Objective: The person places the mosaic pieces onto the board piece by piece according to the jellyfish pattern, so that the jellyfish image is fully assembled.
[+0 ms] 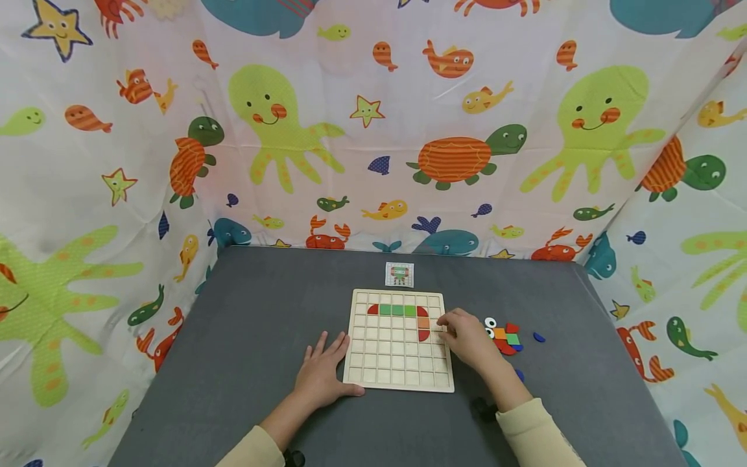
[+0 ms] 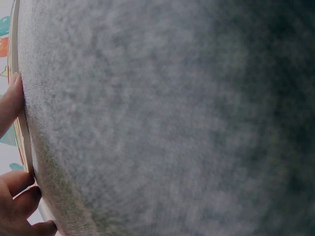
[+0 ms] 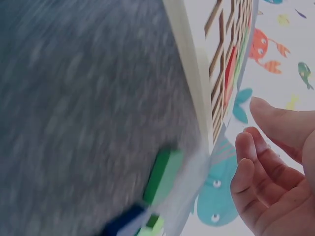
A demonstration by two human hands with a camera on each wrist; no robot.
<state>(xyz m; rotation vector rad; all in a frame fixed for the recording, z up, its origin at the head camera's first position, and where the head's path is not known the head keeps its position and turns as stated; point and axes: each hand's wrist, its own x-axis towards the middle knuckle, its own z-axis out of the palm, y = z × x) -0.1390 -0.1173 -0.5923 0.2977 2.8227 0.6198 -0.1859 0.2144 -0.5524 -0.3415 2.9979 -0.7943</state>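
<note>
We've got a dark grey table point(image 1: 233, 363) with a white sheet point(image 1: 356, 146) behind and at both sides, printed with octopuses, turtles, crabs, fish and whales. The sheet creases toward the right corner; its upper prints run out of frame.

Grid board point(image 1: 385, 360) lies flat mid-table. On it, toward the far side: a green run point(image 1: 397, 311) with a red piece point(image 1: 373, 310) at its left end, another at its right, then orange and red down that side. Picture card point(image 1: 399, 274) sits just past the far edge.

Left hand point(image 1: 321, 373) is spread, fingers against the board's left edge, thumb at the near-left corner. Right hand point(image 1: 467, 334) is over the right edge, fingers loosely bent, thumb and fingertips apart. Hands well apart.

Right hand and forearm cover some right-edge cells, part of the loose pieces point(image 1: 512, 339) and part of a blue piece point(image 1: 520, 375). Card print is too small for us to read. Left wrist view is mostly blurred tabletop, going dark at right. Right wrist view blurs a green block point(image 3: 164, 176); sleeves are cut off below.
</note>
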